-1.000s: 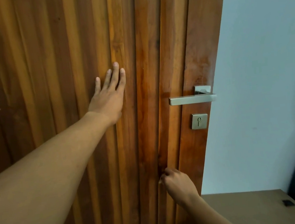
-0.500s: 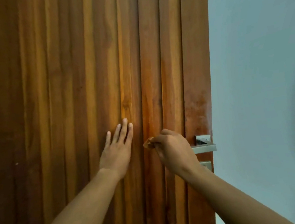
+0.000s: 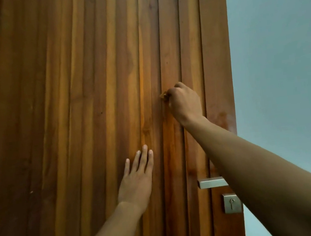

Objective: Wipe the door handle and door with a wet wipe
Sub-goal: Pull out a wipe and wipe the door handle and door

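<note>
Right hand [image 3: 184, 101] is fisted against the ribbed wooden door [image 3: 83, 106], fingers clenched on a small bunched wet wipe [image 3: 164, 96], barely seen. Left hand [image 3: 136, 180] is laid flat on the door, fingers extended, nothing held. Door handle [image 3: 212, 182] is partly hidden by the right forearm; keyhole plate [image 3: 232, 203] below.

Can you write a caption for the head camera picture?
Right hand rubs a crumpled wipe on the ribbed brown wooden door; left hand flat.
</note>
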